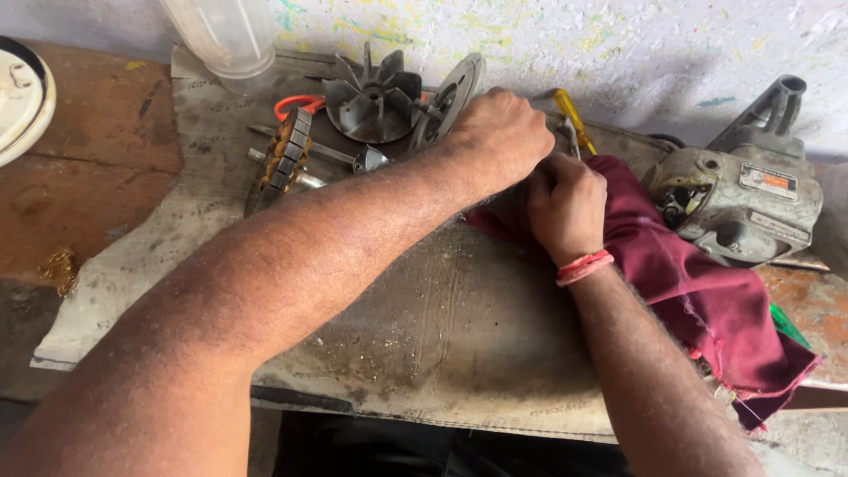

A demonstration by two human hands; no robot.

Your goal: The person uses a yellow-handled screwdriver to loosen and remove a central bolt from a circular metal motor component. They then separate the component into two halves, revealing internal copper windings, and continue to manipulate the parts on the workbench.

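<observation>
My left hand and my right hand are pressed close together over the upper edge of a maroon cloth on a worn grey mat. Both hands are closed, fingers curled down around something small that the knuckles hide. A red thread band circles my right wrist. A yellow-handled screwdriver lies just behind the hands, its tip running under them. I cannot see what the fingers grip.
Behind the left hand lie a dark fan impeller, a grey disc, a motor rotor and red-handled pliers. A grey power-tool housing sits at right, a clear plastic jar at the back, a white lid far left.
</observation>
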